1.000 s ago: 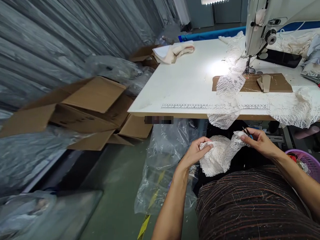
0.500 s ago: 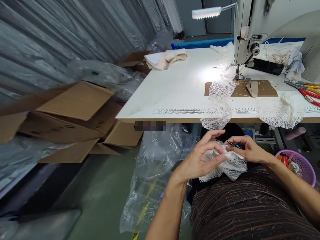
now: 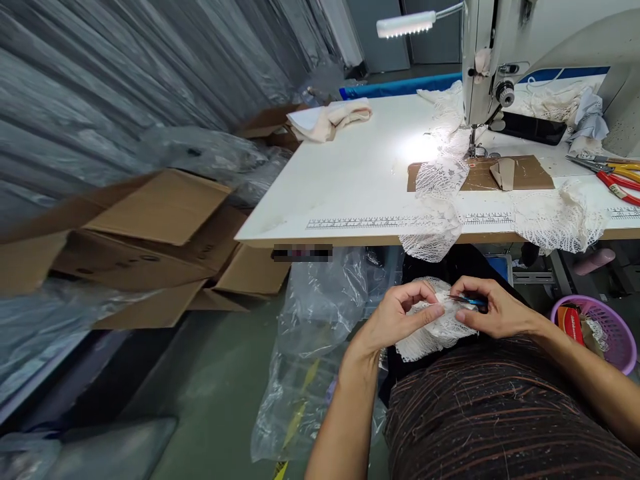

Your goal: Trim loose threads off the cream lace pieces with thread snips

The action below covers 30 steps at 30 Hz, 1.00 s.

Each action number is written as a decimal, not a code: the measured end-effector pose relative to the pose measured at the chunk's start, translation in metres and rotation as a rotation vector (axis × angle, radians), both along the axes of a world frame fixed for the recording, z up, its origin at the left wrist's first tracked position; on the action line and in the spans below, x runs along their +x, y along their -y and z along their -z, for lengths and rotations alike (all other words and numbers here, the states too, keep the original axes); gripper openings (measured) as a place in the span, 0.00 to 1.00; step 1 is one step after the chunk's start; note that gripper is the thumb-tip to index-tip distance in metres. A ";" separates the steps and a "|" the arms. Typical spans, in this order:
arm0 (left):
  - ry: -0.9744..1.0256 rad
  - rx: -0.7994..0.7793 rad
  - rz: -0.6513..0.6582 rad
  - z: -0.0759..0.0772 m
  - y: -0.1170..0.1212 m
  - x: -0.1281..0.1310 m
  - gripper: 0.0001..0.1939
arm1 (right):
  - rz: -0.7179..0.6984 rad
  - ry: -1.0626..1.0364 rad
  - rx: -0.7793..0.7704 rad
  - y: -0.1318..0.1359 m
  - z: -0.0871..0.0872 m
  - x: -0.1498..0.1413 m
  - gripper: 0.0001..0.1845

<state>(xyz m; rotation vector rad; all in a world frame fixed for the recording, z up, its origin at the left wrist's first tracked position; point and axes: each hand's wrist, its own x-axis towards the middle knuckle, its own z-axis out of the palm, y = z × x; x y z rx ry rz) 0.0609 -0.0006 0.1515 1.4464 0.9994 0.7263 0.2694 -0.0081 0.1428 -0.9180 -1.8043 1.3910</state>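
Over my lap lies a piece of white lace fabric (image 3: pixel 423 341). My left hand (image 3: pixel 397 319) pinches it between thumb and fingers, near its upper edge. In my right hand (image 3: pixel 497 312) is a pair of small blue thread snips (image 3: pixel 473 302), its thin blade tips pointing left toward the pinched lace. The right fingertips are close to the lace; whether they also grip it I cannot tell. A strip of lace (image 3: pixel 433 230) hangs over the table's front edge just above my hands.
Ahead, a sewing machine (image 3: pixel 480 80) stands on a white table (image 3: pixel 350 180) under a lit lamp (image 3: pixel 406 25). More lace (image 3: pixel 563 213) and red-handled pliers (image 3: pixel 617 187) lie right. A purple basket (image 3: pixel 617 333), cardboard box (image 3: pixel 160 207) and plastic bag (image 3: pixel 320 300) surround the table.
My left fingers have closed in from a more spread pose to a pinch on the lace. The lace lies turned differently, and the snips in my right hand show more plainly.
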 end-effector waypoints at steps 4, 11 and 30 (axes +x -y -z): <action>0.017 -0.009 -0.035 0.000 -0.002 0.001 0.15 | 0.084 0.017 -0.063 0.000 0.006 -0.001 0.14; 0.114 0.069 -0.166 0.004 0.004 -0.003 0.16 | 0.208 -0.099 -0.007 0.004 0.010 0.000 0.18; 0.109 0.002 -0.305 -0.002 0.008 0.006 0.21 | 0.421 -0.050 -0.106 0.010 0.005 -0.009 0.21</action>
